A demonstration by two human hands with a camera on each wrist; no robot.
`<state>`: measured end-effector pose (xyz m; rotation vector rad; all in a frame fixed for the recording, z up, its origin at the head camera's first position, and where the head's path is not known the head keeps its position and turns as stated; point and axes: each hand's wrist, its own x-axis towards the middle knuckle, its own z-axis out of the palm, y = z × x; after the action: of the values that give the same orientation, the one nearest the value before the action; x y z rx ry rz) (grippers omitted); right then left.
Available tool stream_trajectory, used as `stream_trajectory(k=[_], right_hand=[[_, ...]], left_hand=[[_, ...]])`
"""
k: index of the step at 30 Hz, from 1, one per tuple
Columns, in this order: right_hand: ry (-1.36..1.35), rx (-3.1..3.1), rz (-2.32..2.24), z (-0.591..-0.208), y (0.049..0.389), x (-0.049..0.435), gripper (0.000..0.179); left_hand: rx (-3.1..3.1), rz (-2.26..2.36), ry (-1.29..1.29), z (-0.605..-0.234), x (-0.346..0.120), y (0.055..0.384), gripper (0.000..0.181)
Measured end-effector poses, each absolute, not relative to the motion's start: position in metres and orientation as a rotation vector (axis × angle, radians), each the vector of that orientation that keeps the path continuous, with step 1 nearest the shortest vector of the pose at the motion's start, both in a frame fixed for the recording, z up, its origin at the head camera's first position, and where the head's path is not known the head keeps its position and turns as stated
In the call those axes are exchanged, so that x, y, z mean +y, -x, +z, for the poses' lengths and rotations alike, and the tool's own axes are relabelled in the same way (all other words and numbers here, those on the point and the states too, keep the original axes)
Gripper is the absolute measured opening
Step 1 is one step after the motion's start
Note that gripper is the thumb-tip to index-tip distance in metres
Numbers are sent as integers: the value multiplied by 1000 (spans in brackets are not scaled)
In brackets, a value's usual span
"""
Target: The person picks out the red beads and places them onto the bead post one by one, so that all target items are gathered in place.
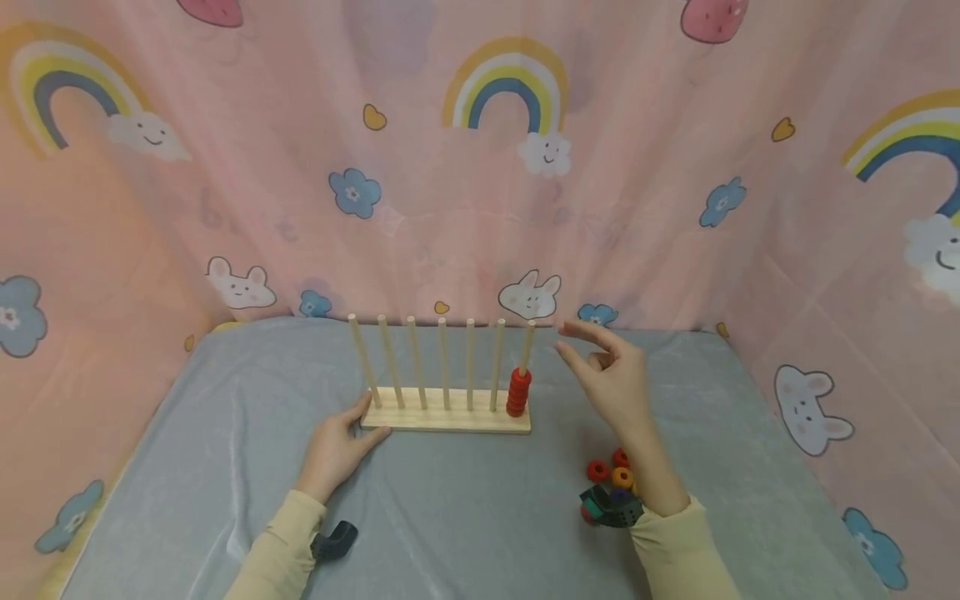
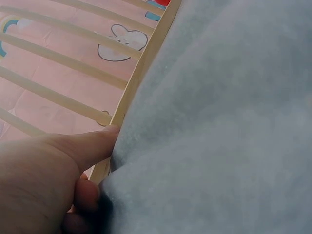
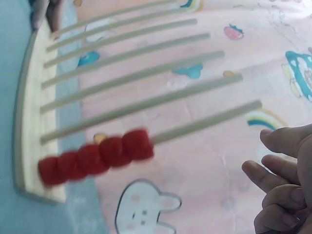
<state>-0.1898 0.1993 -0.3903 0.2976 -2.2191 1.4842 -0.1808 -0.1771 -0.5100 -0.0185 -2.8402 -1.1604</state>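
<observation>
A wooden peg stand (image 1: 442,422) with several upright pegs stands on the grey cloth. Several red beads (image 1: 518,393) are stacked on its rightmost peg, whose upper part is bare. My left hand (image 1: 335,450) grips the left end of the base, with the thumb along the front edge in the left wrist view; some of its fingers are hidden. To the right of the beaded peg, my right hand (image 1: 617,383) is raised near the peg's top. Thumb and index finger are apart, and nothing is between them in the right wrist view.
Loose beads lie in a cluster below my right forearm, among them a red bead (image 1: 597,471) and an orange bead (image 1: 622,477); the forearm and wrist strap partly cover them. A grey cloth (image 1: 480,517) covers the table. Behind it hangs a pink patterned curtain (image 1: 637,225).
</observation>
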Motion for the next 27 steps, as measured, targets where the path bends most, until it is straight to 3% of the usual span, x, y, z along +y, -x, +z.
stream_trajectory(k=[18, 27], right_hand=[[-231, -2614, 1228, -450, 136, 294, 23], [-224, -2792, 1305, -474, 121, 322, 26]], left_hand=[[-2857, -1168, 37, -504, -176, 179, 75], [-2852, -1147, 16, -507, -176, 179, 75]])
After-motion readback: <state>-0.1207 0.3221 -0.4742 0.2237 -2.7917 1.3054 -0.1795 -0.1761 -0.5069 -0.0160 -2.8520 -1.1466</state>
